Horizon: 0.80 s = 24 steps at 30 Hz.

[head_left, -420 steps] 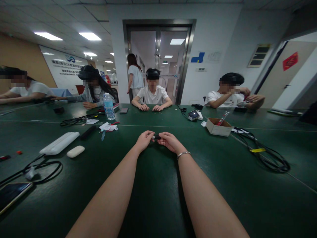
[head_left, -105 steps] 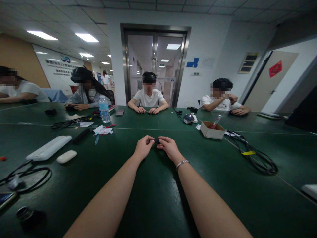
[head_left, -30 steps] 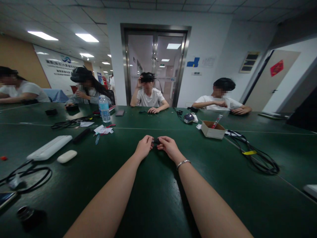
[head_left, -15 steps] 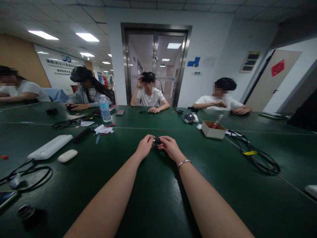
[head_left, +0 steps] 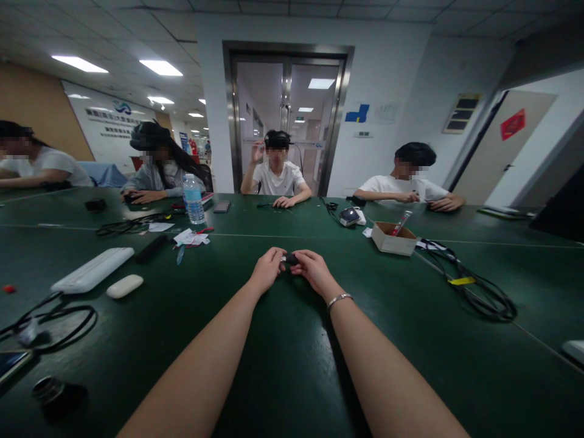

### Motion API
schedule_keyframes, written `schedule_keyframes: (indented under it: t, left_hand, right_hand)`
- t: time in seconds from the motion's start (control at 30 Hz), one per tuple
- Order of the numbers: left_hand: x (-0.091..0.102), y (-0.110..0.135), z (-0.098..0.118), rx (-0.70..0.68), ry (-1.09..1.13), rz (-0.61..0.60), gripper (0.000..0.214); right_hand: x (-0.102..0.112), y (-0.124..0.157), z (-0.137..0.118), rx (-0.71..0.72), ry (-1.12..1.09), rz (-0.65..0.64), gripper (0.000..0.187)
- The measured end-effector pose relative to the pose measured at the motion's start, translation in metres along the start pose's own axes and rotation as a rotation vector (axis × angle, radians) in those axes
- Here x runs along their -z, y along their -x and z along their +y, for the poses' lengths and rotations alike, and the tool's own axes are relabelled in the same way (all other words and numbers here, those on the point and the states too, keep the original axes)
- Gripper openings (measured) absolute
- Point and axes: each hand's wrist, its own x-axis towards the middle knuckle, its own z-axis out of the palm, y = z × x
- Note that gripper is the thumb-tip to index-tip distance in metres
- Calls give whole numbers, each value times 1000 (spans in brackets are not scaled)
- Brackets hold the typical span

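Both my arms reach out over the dark green table (head_left: 283, 365). My left hand (head_left: 267, 269) and my right hand (head_left: 311, 269) meet at the middle, fingers pinched on a small black object (head_left: 289, 260) with a bit of silver on it. The object is held just above the tabletop, between the fingertips of both hands. A silver bracelet (head_left: 338, 299) sits on my right wrist. What the object is I cannot make out.
To the left lie a white power strip (head_left: 92, 269), a white oval case (head_left: 125, 286), coiled black cable (head_left: 55, 319) and a water bottle (head_left: 194, 199). A cardboard box (head_left: 393, 238) and black cables (head_left: 479, 292) lie right. Several people sit along the far side.
My hands keep the same pinch on the small black object and have barely shifted. The person opposite has a hand raised to the headset.
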Motion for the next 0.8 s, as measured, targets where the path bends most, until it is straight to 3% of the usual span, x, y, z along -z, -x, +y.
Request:
schedule_keyframes:
  t: [0.8]
  left_hand:
    - [0,-1,-2,-32,-38,1,30]
  right_hand:
    - [-1,1,0,8,-11,1,4]
